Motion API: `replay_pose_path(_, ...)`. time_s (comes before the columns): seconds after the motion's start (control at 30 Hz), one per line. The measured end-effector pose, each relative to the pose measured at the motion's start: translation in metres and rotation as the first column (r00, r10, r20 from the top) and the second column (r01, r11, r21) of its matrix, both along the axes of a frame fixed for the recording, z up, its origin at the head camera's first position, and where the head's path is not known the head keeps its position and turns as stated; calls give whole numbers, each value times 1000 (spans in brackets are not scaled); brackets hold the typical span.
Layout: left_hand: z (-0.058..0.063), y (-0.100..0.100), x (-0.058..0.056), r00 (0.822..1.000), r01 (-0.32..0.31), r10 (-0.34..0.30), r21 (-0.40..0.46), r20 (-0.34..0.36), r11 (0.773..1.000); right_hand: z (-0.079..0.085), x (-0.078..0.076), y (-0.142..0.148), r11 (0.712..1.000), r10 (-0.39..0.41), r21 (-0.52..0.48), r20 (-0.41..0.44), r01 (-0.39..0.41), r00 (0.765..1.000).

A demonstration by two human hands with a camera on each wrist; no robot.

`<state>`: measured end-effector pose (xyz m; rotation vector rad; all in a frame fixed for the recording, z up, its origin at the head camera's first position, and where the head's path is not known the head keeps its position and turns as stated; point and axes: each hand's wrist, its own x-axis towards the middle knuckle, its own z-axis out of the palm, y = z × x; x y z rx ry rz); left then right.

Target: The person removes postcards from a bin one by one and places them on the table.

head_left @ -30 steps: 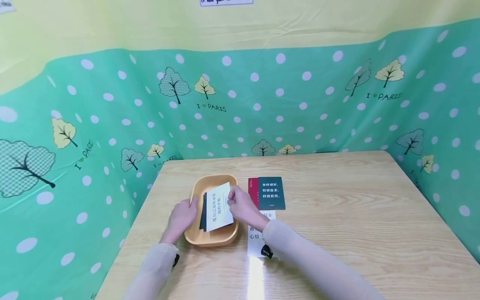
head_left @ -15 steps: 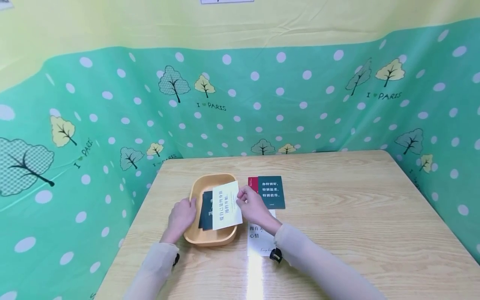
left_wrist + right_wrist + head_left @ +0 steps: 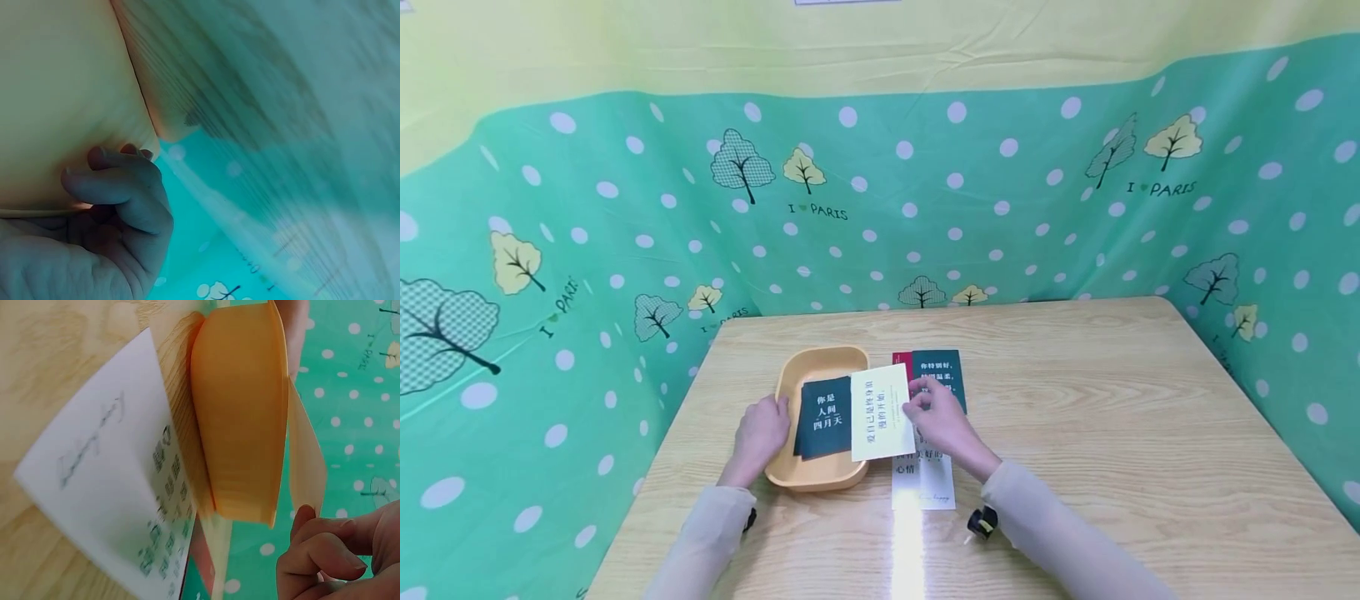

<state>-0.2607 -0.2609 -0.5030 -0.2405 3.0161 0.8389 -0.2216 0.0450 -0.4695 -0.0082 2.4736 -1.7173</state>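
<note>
One wood-grain table (image 3: 1112,417), dotted green fabric (image 3: 1022,229) on three sides
</note>
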Motion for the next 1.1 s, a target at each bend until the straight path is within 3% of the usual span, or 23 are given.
replay_pose_path(0.37,2,0,-1,1000,12,-12,11,25,1000,-8,12,32,989,-77,-117,99,89,992)
replay_pose_path(0.7,0,-3,2,1000,3,-3,-13,1,1000,-17,23,57,989,-77,-116,153,95,985)
replay_pose_path(1.1,-1,0,-1,1000,-7,7,-8,24,1000,-23,46,79,994,-74,-66,221,91,972)
